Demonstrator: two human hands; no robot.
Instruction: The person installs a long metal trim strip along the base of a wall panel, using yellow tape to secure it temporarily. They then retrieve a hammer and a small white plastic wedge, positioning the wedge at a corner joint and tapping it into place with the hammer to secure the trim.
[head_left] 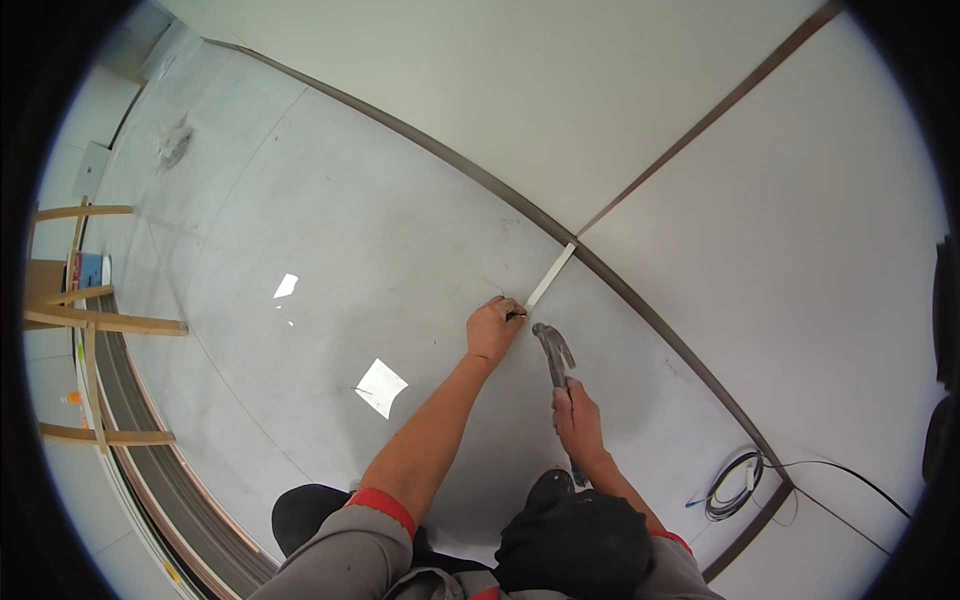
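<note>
A narrow white strip (550, 276) lies on the grey floor, running from the dark baseboard (500, 191) toward me. At its near end my left hand (492, 329) is closed, fingertips pinched on the strip. A small dark bit shows at those fingertips, too small to name. Just to the right, my right hand (580, 418) wraps round the handle of a claw hammer (554, 350). The hammer's metal head is up beside the strip's near end, apart from it. Part of the handle is hidden by the fingers.
A coil of black cable (738, 490) lies by the wall at the right. White paper pieces (381, 388) are on the floor at left. Wooden frame legs (120, 322) and long dark boards (165, 455) line the far left. My bent knees are close below my hands.
</note>
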